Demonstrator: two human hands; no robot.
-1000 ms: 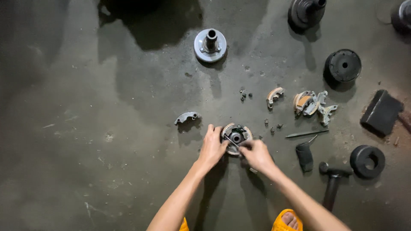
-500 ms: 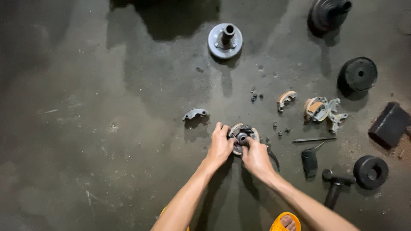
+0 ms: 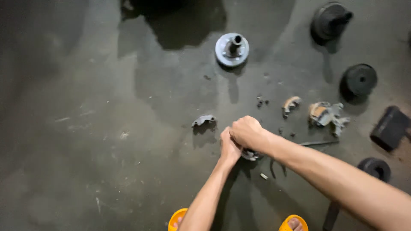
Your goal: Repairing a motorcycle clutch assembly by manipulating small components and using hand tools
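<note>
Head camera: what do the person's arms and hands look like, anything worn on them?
Both arms are bare to the frame edge: no sleeves, gloves, watch or rings visible. The left hand and right hand are bare too. The only worn items in view are orange sandals, at the bottom edge.

A round metal part (image 3: 251,154) is placed on the floor (image 3: 85,128), under the left hand (image 3: 229,147) and the right hand (image 3: 247,131), which are pressed together on it. Just left of the hands a curved shoe piece (image 3: 204,121) is found. Farther away, a flanged hub (image 3: 231,49) is set upright. To the right, a second shoe piece (image 3: 291,104) and a cluster of parts (image 3: 327,114) are laid side by side. A thin rod (image 3: 319,143) is seen below the cluster. Two sandalled feet (image 3: 295,223) are located nearest to the camera.
</note>
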